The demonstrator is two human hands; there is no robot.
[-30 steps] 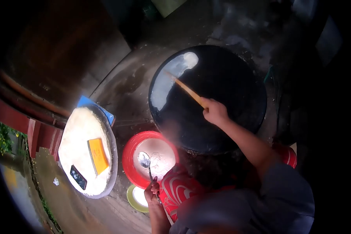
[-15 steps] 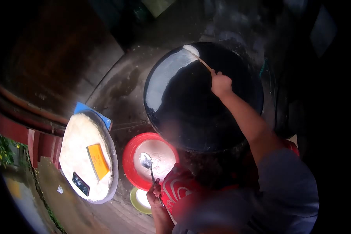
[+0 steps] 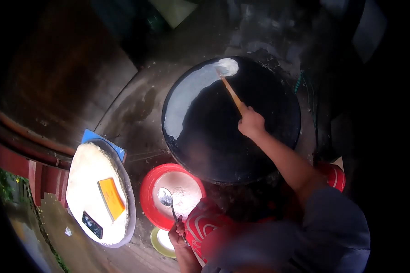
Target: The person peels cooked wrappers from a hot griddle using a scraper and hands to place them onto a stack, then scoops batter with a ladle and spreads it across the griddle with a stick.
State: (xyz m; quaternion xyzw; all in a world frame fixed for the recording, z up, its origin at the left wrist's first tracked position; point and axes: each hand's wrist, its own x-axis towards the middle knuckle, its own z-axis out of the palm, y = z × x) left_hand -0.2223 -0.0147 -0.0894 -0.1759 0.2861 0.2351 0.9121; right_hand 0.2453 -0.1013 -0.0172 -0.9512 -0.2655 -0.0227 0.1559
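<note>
A large round black griddle (image 3: 241,141) carries a curved band of pale batter (image 3: 184,98) along its upper left, with a thicker white blob (image 3: 229,67) at the band's top end. My right hand (image 3: 252,123) is closed around a wooden spreader (image 3: 232,94), whose tip touches the batter beside the blob. My left hand (image 3: 178,231) grips the handle of a metal ladle (image 3: 165,196). The ladle's bowl is over a red basin (image 3: 148,186) of pale batter.
Left of the basin, a pale stack (image 3: 89,168) holds an orange box (image 3: 110,198) and a dark phone (image 3: 92,224). A blue item (image 3: 90,135) sticks out behind it. Below the basin is a green-rimmed dish (image 3: 156,243).
The spreader first moved up and right to the blob, lengthening the batter band, then back slightly to the left. My left hand still holds the ladle over the basin. The view has shifted slightly.
</note>
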